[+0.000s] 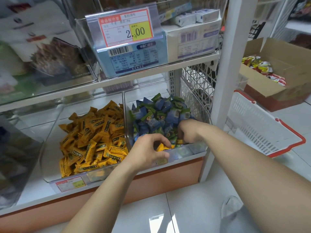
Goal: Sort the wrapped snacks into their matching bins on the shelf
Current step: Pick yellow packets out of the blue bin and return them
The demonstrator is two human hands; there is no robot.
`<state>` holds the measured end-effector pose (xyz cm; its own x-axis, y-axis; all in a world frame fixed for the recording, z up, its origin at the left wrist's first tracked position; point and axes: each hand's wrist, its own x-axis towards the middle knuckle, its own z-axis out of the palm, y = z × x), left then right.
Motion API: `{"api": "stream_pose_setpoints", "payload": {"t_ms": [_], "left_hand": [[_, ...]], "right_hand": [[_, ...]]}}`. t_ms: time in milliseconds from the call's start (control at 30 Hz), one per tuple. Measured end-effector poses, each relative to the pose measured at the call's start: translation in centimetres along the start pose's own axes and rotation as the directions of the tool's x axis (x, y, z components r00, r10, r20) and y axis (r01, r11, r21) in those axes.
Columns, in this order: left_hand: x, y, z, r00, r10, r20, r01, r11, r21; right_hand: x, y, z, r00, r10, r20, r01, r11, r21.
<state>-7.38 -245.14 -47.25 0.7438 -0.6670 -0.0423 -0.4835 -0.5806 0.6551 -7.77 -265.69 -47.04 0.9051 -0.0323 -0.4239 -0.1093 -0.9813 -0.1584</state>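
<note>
Low on the shelf, two clear bins are sitting side by side at centre frame. The left bin [50,137] is holding yellow wrapped snacks [94,140]; the right bin [200,147] is holding blue and green wrapped snacks [159,113]. Both hands are reaching into the right bin's front edge. The left hand [148,148] is pinching a yellow snack [162,147], fingers curled over it, wrapper mostly hidden. The right hand [186,130] is digging among the blue wrappers, fingers buried; cannot tell whether its grip is closed on anything. Lower right, a white basket [262,128] with red trim is leaning beside the shelf. Upper bins are blurred; one price tag [125,26] is reading 2.00.
</note>
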Motion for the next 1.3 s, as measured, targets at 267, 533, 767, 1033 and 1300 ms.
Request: {"api": "stream_pose_setpoints", "payload": {"t_ms": [267,533,767,1033,1300], "left_hand": [[0.2,0.1,-0.3,0.998,-0.055,-0.011,0.054,0.995,-0.085],[0.0,0.0,-0.2,0.989,-0.088,-0.121,0.057,0.969,-0.239],[-0.2,0.4,0.7,0.938,-0.161,-0.308,0.081,0.963,-0.257],[0.1,1.2,1.5,0.876,-0.269,-0.399,0.124,0.928,-0.352],[-1.0,1.6,0.6,0.908,-0.234,-0.347,-0.012,0.814,-0.58]], "right_hand": [[0.3,0.0,0.6,0.999,-0.008,0.049,0.008,1.0,0.013],[0.9,-0.1,0.7,0.995,0.012,0.096,-0.012,1.0,0.003],[0.0,0.2,0.9,0.995,-0.019,0.099,0.002,0.985,0.172],[-1.5,0.6,0.1,0.99,-0.016,-0.143,0.06,0.947,0.315],[-4.4,-0.9,0.2,0.972,0.089,-0.219,0.176,0.347,0.921]]}}
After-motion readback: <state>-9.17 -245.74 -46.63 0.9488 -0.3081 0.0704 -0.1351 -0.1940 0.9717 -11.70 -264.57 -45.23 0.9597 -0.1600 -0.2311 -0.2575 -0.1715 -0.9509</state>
